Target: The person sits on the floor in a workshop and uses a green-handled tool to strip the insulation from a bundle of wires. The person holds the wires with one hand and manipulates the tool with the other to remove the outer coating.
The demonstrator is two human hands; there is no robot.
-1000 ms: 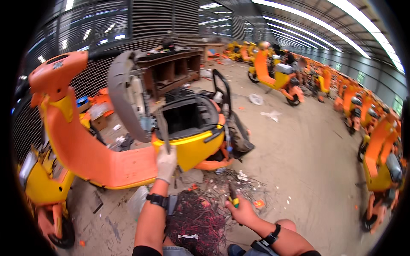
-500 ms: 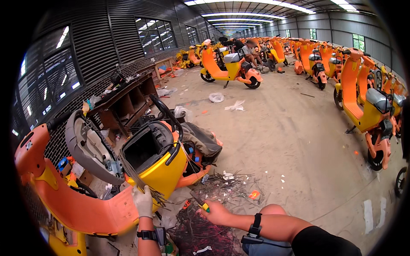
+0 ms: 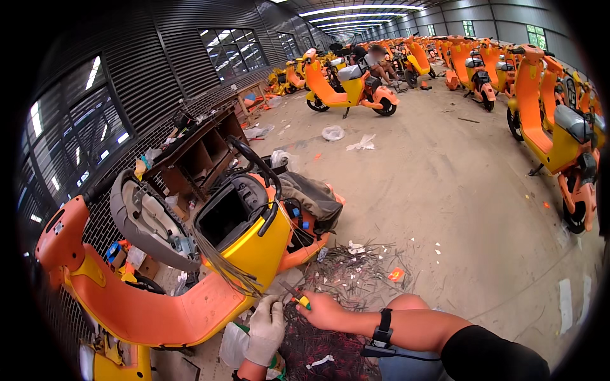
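A bundle of thin grey strips [image 3: 236, 272] hangs over the rim of the open seat compartment of a yellow-and-orange scooter [image 3: 251, 244]. Below the loose ends is my left hand [image 3: 265, 330], in a pale glove, its fingers drawn together. Whether a thin strip lies between them is too small to tell. My right hand [image 3: 324, 311], bare, grips a knife-like tool [image 3: 297, 296] with a yellow-green handle. Its dark, narrow blade points up and left, close to the gloved fingertips. The scooter's grey seat [image 3: 152, 222] is tipped up on the left.
Dark strip scraps [image 3: 318, 349] litter the floor beneath my hands. A brown wooden cabinet [image 3: 197, 152] stands along the wall behind the scooter. Another scooter [image 3: 349, 89] is parked farther off, near a seated person [image 3: 379, 66]. Rows of scooters [image 3: 553, 127] line the right.
My left hand has let go of the bundle at the scooter's side and moved right and down, toward the blade. The right hand keeps its grip on the tool. The view has shifted slightly.
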